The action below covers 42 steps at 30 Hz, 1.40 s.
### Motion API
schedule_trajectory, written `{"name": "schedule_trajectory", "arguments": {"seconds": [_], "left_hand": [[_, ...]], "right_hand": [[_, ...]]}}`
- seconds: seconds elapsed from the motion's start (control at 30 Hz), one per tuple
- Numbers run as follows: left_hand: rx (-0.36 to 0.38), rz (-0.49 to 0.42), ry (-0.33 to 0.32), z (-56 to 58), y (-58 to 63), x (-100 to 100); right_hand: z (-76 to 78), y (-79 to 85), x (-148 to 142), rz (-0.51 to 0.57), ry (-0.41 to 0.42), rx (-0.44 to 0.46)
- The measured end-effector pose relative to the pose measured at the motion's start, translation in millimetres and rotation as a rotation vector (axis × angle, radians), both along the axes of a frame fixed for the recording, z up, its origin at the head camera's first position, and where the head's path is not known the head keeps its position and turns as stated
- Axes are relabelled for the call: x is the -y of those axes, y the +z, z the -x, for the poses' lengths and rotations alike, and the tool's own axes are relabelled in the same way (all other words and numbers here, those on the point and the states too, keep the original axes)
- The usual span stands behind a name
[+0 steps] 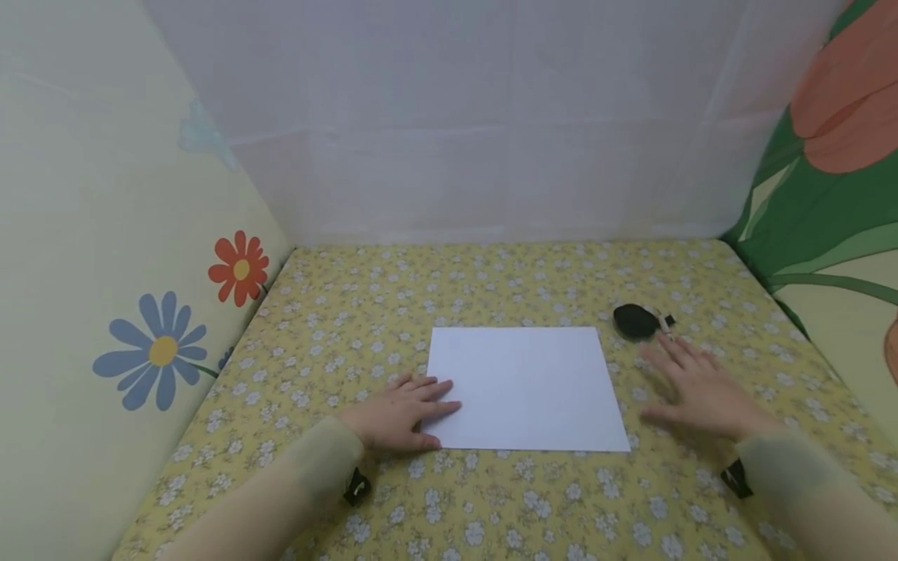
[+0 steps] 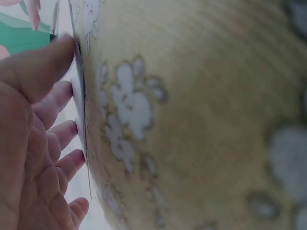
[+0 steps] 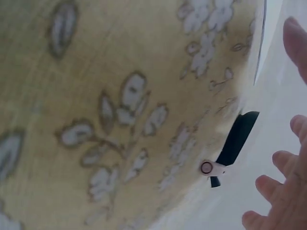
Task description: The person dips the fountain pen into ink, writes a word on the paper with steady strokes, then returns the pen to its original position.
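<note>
A blank white sheet of paper (image 1: 526,389) lies flat in the middle of the flowered cloth. My left hand (image 1: 400,413) rests on its left edge, with spread fingertips touching the sheet; the left wrist view shows those fingers (image 2: 60,136) along the paper's edge. To the right of the sheet, my right hand (image 1: 701,389) is slightly blurred, its fingers extended and holding nothing. Just beyond its fingertips lies a small object with a rounded black part (image 1: 634,322) and a pale part with a small black end. In the right wrist view, this black-and-pale object (image 3: 236,139) stands apart from the fingers.
A yellow cloth with white flowers (image 1: 393,292) covers the table. A white sheet-like backdrop (image 1: 491,117) rises at the far edge. Flower-printed panels stand at the left (image 1: 70,234) and right (image 1: 828,218).
</note>
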<state>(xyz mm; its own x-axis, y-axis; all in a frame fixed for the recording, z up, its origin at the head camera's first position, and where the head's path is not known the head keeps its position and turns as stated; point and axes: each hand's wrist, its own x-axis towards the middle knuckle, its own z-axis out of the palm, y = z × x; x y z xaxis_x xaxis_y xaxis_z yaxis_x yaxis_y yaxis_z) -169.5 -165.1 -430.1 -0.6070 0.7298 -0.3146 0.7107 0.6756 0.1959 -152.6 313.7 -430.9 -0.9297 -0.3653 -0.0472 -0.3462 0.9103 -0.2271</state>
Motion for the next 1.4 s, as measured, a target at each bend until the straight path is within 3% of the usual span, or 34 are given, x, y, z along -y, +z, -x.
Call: {"name": "schedule_trajectory", "arguments": {"seconds": [0.3, 0.8, 1.1, 1.4], "left_hand": [[0.010, -0.017, 0.019, -0.9, 0.0, 0], [0.051, -0.031, 0.061, -2.7, 1.4, -2], [0.056, -0.029, 0.069, -1.3, -1.3, -1], [0.015, -0.010, 0.012, -2.5, -1.9, 1]], "right_hand": [[10.9, -1.8, -1, 0.051, -0.113, -0.002], [27.8, -3.6, -1, 0.236, -0.406, 0.122], [31.5, -2.8, 0, 0.281, -0.484, 0.160], [34.6, -6.9, -3, 0.315, -0.530, 0.162]]}}
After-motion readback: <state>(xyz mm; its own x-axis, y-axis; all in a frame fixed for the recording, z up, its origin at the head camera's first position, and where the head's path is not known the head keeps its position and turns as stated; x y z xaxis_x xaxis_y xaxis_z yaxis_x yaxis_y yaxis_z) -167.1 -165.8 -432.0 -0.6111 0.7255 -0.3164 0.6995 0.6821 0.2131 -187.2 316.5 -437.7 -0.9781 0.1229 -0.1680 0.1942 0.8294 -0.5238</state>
